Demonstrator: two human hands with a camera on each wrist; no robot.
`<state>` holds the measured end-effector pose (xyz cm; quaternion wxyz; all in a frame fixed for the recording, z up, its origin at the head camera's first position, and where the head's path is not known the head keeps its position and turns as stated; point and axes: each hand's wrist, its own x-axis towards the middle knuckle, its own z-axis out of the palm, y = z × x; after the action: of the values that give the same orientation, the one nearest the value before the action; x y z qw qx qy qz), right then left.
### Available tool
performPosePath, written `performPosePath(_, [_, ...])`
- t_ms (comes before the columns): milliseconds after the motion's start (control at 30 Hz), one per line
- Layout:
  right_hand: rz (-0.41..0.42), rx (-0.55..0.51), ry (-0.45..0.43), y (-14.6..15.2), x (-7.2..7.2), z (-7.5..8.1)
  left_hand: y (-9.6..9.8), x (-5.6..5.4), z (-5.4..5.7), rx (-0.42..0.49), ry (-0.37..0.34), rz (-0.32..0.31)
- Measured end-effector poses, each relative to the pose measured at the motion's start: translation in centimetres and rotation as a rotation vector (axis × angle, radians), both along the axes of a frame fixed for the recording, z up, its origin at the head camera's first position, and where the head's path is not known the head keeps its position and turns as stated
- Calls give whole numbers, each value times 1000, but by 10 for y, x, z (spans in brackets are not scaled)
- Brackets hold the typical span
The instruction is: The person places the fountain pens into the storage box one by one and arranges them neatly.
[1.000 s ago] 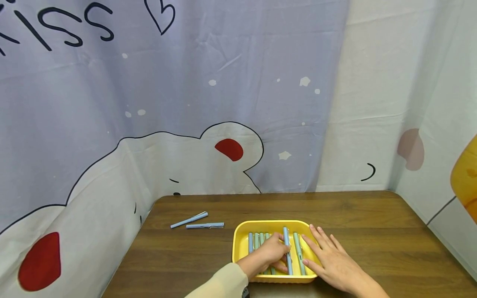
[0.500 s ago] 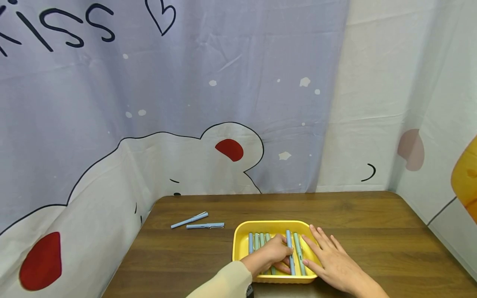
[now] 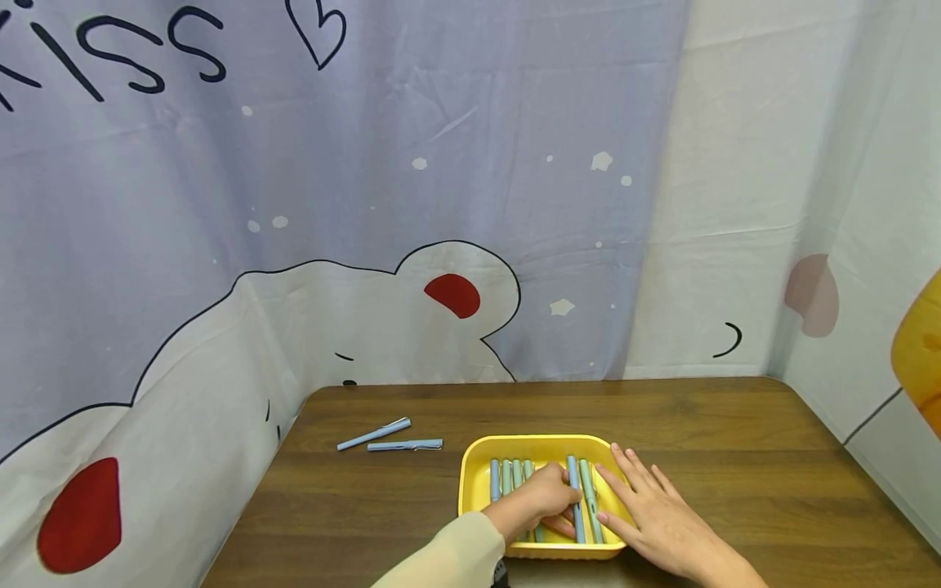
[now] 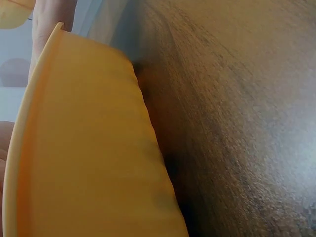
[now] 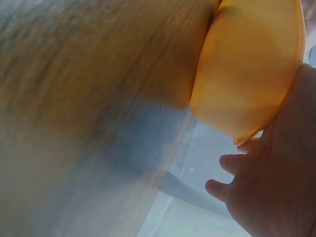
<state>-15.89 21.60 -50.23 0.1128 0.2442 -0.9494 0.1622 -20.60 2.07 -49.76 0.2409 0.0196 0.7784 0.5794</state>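
A yellow tray (image 3: 466, 490) holds a blue pen (image 3: 572, 471) that my left hand (image 3: 546, 494) pinches, upright in the head view and close beside a green pen (image 3: 590, 500) on its right. Further left in the tray, a blue pen (image 3: 495, 478) and several green pens (image 3: 518, 472) lie side by side, partly hidden by the left hand. My right hand (image 3: 654, 514) rests at the tray's right rim with fingers spread and straight. In the right wrist view its fingers (image 5: 232, 163) extend past the tray's outer wall (image 5: 247, 69). The left wrist view is mostly tray wall (image 4: 94, 138).
Two more blue pens, an angled one (image 3: 373, 434) and a level one (image 3: 404, 446), lie on the wooden table (image 3: 353, 506) left of the tray. A printed curtain (image 3: 367, 204) hangs behind the table and along its sides.
My left hand has shifted slightly right, bringing the pinched blue pen nearer to the green pen at the tray's right. The right hand and the pens on the table have stayed put.
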Motion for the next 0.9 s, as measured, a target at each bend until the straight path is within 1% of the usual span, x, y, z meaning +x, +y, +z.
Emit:
performPosePath(200, [5, -3, -3, 0, 0, -1, 2, 3, 4, -49, 22, -1])
performPosePath(367, [3, -7, -16, 0, 1, -1, 3, 5, 6, -70, 29, 12])
performPosePath(567, [-4, -5, -18, -1, 1, -1, 1, 5, 8, -90, 15, -1])
performPosePath(800, [-3, -10, -15, 0, 1, -1, -1, 4, 9, -116, 0, -19])
performPosePath(900, [-4, -10, -9, 0, 1, -1, -1, 4, 8, -113, -2, -21])
